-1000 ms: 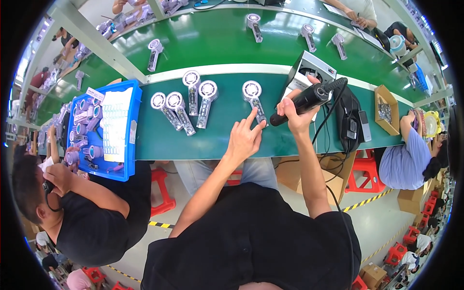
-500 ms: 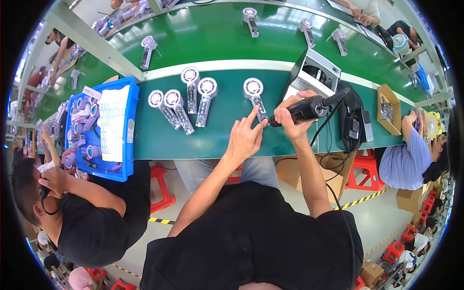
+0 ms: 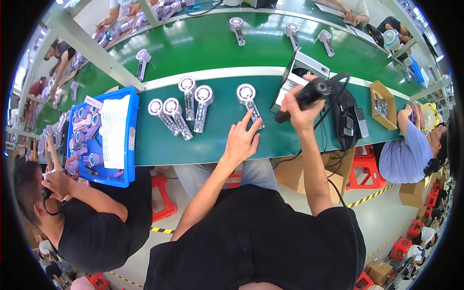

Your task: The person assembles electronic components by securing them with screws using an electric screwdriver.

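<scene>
A: Grip, right hand [image 3: 300, 110]: fingers wrapped tight around a black electric screwdriver [image 3: 309, 94], raised above the green tabletop [image 3: 212, 140]. Grip, left hand [image 3: 240, 140]: fingers spread, tips resting on the lower handle of a handheld fan [image 3: 249, 102], pinning it flat; nothing clasped.

B: Orientation of the fan?

A: Lies flat on the tabletop, long axis running away from the person with a slight lean; round white head at the far end, handle toward the left hand. Screwdriver: long axis tilted, tip down-left toward the fan, cable end up-right. Its black cable [image 3: 323, 140] drops over the near edge of the tabletop.

B: Surface and room?

A: Long green tabletop with a white stripe along its length; a second green belt [image 3: 203, 43] beyond it, carrying more fans spaced apart. Factory line, red stools [image 3: 162, 195] on a pale floor, yellow-black tape on the floor.

B: Neighbouring items?

A: Four more fans in a loose group [image 3: 181, 108] left of the held one, heads away from the person. Blue tray [image 3: 131, 145] of parts further left, with a white sheet on it. Grey box [image 3: 295, 77] just behind the right hand. Black units [image 3: 345, 118] to the right, then a cardboard box of small parts [image 3: 382, 99]. Co-workers seated on both sides. Nothing lies between the screwdriver tip and the fan.
</scene>
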A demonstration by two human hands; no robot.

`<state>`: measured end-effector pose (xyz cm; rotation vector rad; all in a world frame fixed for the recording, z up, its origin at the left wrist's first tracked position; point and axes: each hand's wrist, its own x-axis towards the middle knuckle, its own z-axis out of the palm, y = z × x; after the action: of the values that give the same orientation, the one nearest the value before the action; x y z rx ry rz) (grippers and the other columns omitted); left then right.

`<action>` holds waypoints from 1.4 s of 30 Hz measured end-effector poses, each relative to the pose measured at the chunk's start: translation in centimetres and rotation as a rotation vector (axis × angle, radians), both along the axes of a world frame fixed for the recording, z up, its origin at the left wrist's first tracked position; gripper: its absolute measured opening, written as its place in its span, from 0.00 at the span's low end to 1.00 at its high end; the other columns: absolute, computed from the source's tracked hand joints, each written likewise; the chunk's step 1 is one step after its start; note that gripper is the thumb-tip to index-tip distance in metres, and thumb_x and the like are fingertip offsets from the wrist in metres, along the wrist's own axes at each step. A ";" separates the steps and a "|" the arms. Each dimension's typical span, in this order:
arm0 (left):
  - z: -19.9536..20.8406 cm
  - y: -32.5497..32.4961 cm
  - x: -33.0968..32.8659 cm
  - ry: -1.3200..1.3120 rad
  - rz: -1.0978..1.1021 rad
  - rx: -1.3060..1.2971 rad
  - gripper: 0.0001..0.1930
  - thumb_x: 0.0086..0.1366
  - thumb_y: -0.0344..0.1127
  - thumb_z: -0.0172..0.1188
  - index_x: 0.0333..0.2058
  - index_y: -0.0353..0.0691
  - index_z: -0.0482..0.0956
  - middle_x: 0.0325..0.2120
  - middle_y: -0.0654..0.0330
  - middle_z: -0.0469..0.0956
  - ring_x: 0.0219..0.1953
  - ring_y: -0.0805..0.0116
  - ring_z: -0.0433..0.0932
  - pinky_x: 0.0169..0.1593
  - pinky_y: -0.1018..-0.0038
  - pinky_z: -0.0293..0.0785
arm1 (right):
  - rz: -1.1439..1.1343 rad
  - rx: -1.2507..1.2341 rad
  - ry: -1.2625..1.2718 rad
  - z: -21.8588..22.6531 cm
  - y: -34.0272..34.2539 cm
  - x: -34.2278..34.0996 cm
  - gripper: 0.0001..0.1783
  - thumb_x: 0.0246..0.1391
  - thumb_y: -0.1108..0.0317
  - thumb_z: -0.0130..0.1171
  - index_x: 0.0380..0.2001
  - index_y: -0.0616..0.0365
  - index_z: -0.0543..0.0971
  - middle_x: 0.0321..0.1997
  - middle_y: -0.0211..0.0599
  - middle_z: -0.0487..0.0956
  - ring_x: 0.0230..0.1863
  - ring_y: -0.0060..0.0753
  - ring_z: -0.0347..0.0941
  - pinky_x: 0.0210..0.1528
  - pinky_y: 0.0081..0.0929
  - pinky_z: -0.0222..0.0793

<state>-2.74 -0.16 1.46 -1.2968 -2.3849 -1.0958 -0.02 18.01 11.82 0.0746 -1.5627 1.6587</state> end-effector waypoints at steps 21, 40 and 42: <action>-0.2 0.1 0.0 -0.015 0.004 -0.049 0.37 0.55 0.32 0.65 0.64 0.34 0.65 0.62 0.46 0.66 0.40 0.53 0.73 0.44 0.62 0.69 | -0.171 0.106 -0.068 3.9 5.5 -1.9 0.31 0.54 0.82 0.62 0.59 0.61 0.62 0.21 0.32 0.73 0.15 0.24 0.70 0.19 0.23 0.67; 0.1 -0.1 0.0 -0.040 0.010 -0.030 0.35 0.55 0.31 0.65 0.63 0.36 0.67 0.61 0.47 0.67 0.39 0.53 0.74 0.44 0.61 0.69 | 0.191 0.035 0.028 -1.3 -3.4 -1.1 0.36 0.47 0.84 0.65 0.59 0.63 0.61 0.21 0.34 0.77 0.19 0.20 0.73 0.21 0.17 0.66; 0.1 -0.1 0.0 -0.043 0.009 -0.035 0.35 0.55 0.31 0.65 0.63 0.36 0.67 0.61 0.47 0.67 0.39 0.53 0.74 0.44 0.61 0.69 | 0.197 0.036 0.020 -1.6 -3.4 -1.1 0.37 0.47 0.84 0.66 0.59 0.63 0.61 0.21 0.34 0.78 0.19 0.20 0.74 0.21 0.16 0.66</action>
<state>-2.71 -0.26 1.56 -1.2851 -2.4487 -1.0956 -1.09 14.64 10.26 0.2705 -1.6126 1.7751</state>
